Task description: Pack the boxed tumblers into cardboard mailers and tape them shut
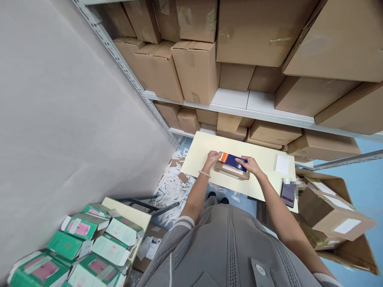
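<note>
A flat dark blue and orange packet (pixel 231 160) is stretched between my two hands over the pale yellow table (pixel 197 149). My left hand (pixel 212 157) pinches its orange and white end, fingers closed. At the dark blue end, my right hand (pixel 249 164) is closed on it, with the thumb on top. Just beneath the packet lies a small brown cardboard box (pixel 223 175) with a white label and some tape. The packet and my hands cover part of this box, and whether packet and box touch I cannot tell.
A phone (pixel 287 194) and a white paper stack (pixel 281 164) lie on the table's right. An open carton (pixel 363 255) holding boxes stands beyond. Shelves (pixel 230 97) of cardboard boxes rise behind. Green boxes (pixel 67 243) sit lower left; paper strips (pixel 169 187) litter the floor.
</note>
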Action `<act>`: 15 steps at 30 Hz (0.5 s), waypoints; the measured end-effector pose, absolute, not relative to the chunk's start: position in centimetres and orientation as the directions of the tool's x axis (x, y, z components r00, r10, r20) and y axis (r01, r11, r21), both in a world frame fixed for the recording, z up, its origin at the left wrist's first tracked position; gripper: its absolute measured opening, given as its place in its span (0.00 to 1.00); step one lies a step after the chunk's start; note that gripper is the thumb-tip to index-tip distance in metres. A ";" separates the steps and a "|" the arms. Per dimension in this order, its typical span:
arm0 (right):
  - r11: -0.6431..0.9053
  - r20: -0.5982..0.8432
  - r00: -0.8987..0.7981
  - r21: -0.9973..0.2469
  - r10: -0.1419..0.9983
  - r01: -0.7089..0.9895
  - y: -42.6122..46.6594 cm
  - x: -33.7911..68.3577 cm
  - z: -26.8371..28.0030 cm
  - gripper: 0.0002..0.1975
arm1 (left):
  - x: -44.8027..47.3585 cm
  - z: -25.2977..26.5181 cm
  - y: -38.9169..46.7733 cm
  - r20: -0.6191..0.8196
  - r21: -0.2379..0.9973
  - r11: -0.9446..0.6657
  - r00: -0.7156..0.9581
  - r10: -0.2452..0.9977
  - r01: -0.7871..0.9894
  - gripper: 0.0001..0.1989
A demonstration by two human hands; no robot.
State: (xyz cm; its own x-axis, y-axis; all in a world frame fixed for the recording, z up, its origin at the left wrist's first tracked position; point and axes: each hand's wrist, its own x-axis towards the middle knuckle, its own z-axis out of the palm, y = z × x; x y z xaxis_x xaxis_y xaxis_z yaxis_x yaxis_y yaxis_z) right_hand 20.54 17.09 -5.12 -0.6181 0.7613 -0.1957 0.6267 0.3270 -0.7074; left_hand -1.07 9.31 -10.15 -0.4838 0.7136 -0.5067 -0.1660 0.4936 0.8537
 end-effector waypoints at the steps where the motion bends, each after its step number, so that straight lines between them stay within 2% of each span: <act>1: 0.332 -0.196 -0.618 -0.700 0.762 0.632 17.2 20.4 -5.1 0.32 | -1.4 -10.1 9.2 -0.516 0.850 0.495 -0.479 0.710 -0.183 0.08; 9: 0.350 -0.277 -0.609 -0.615 0.743 0.707 18.1 21.8 -5.4 0.29 | -6.2 -10.3 7.0 -0.591 0.806 0.514 -0.449 0.670 -0.293 0.12; 15: 0.347 -0.317 -0.548 -0.511 0.774 0.786 18.4 21.8 -4.7 0.26 | -5.9 -11.3 6.9 -0.619 0.782 0.505 -0.364 0.695 -0.365 0.13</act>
State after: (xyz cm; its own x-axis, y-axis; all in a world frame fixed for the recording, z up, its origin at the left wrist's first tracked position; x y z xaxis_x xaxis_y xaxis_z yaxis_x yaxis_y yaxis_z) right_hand 21.80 18.40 -4.73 -0.5476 0.7745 -0.3168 0.7864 0.3469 -0.5111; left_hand -5.95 6.95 -11.29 -0.3643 0.6954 -0.6195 -0.3651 0.5053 0.7819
